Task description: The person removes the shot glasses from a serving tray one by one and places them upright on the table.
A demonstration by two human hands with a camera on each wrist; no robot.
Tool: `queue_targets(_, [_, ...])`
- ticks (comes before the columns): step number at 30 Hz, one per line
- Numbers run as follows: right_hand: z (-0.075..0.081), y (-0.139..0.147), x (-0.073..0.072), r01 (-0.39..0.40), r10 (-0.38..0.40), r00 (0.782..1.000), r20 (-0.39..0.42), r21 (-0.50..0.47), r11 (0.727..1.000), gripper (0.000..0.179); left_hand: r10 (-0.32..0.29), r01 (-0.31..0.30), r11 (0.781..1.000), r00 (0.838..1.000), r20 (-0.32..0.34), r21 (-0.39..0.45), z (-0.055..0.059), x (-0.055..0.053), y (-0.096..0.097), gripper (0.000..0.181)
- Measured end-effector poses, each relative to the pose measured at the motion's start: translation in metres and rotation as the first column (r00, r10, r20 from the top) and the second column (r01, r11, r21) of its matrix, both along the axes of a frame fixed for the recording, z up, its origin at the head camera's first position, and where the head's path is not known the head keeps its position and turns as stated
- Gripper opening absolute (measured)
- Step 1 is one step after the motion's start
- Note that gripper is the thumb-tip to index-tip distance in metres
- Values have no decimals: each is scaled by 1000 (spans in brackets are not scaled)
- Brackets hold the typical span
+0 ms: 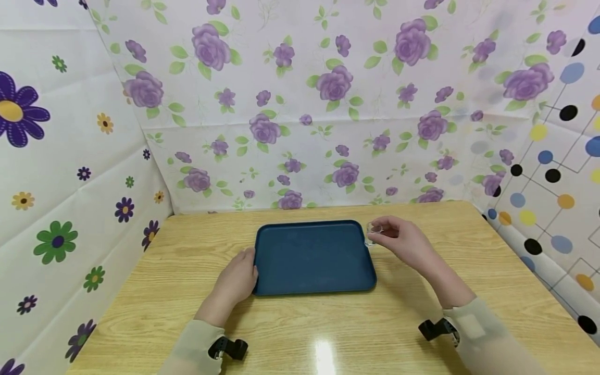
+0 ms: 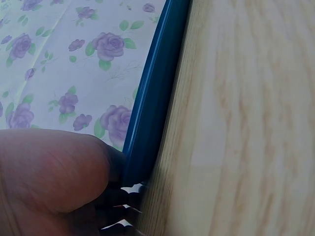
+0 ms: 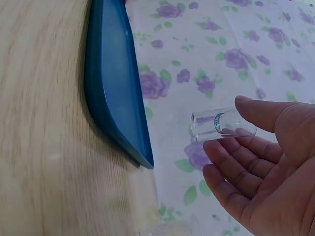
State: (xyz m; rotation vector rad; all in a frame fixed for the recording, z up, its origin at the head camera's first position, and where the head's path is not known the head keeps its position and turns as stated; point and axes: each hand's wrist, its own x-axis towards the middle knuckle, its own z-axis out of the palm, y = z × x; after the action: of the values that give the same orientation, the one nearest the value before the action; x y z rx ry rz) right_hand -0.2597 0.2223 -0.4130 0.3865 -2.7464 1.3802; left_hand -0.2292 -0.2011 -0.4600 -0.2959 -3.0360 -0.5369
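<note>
A dark blue rectangular tray lies on the wooden table. At its left end my left hand grips the edge, its thumb side against the rim; in the left wrist view the fingertips are dark and partly hidden past the tray's end. Near the far right corner of the tray, my right hand pinches a small clear drinking glass between thumb and fingers. The right wrist view shows that glass lying sideways in the picture, with a bluish mark on it. Its lower part overlaps the tray's right rim in the head view.
The light wooden table surrounds the tray on all sides. Behind it hangs a cloth with purple roses; patterned cloths also hang at left and right. Some faint clear shape shows at the bottom of the right wrist view.
</note>
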Motion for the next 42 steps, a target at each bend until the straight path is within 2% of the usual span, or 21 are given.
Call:
queue_targets(8, [6,25,5,48,-48,999,2,26,999,52,-2,2,1000,1000,7,-2,0,-1,0,54])
queue_targets(24, [14,74,6,120,-120,993,-1,61,991,64,-4,4,1000,1000,13,7,1,-1,0,54])
queue_targets(32, [9,94,1,118,-119,993,13,82,990,62,-8,8,1000,1000,5,15,2,0,1,54])
queue_targets(42, [-8,115,-8,114,-122,990,72,104,988,63,-7,7,1000,1000,-5,12,1,0,1,54])
